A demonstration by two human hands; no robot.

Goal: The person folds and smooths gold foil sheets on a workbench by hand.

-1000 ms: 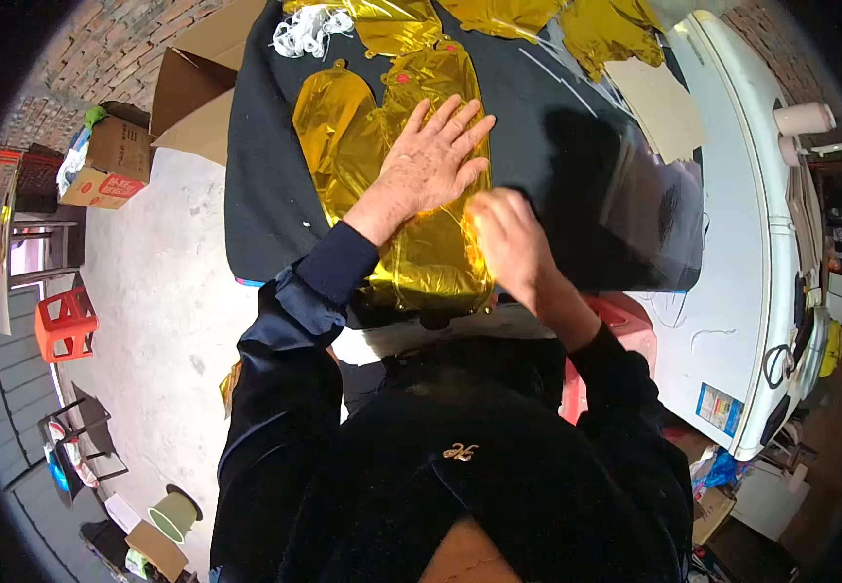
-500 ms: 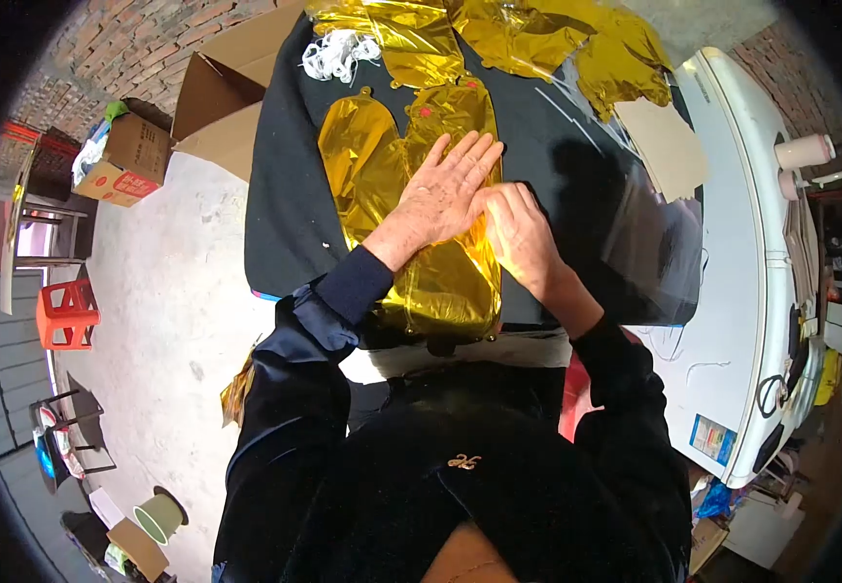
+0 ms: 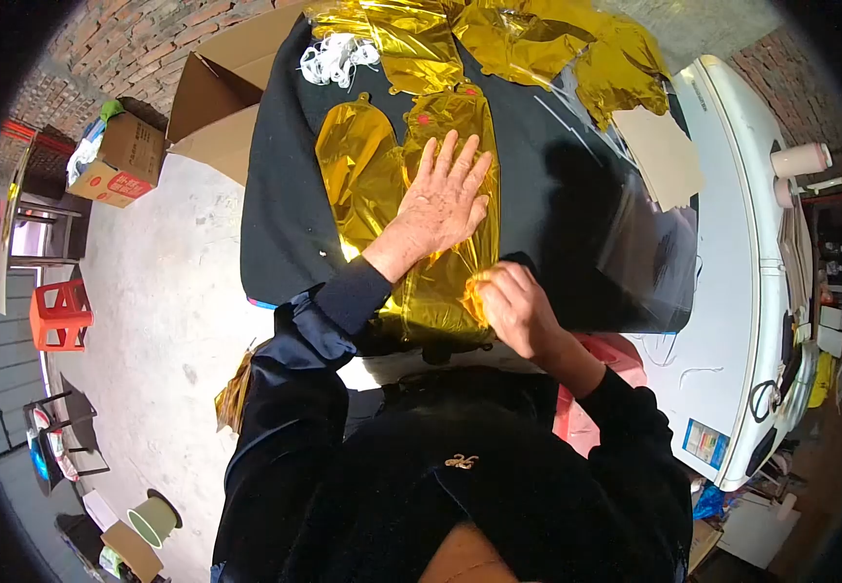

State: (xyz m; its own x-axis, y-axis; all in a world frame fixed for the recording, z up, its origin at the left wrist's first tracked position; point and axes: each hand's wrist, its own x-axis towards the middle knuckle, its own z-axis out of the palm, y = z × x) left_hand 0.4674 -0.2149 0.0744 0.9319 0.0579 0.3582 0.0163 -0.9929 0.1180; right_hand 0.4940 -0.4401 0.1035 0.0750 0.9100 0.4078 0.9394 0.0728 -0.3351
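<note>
On the black cloth (image 3: 285, 219), foil (image 3: 430, 311) lies largely flat, one edge bunched; left hand (image 3: 443, 206) presses it open-palmed, right hand (image 3: 520, 309), apart, grips that edge

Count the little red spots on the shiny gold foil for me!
2: one red spot just above the left hand, another spot farther up, near the top of the gold foil. More may hide under the hand.
</note>
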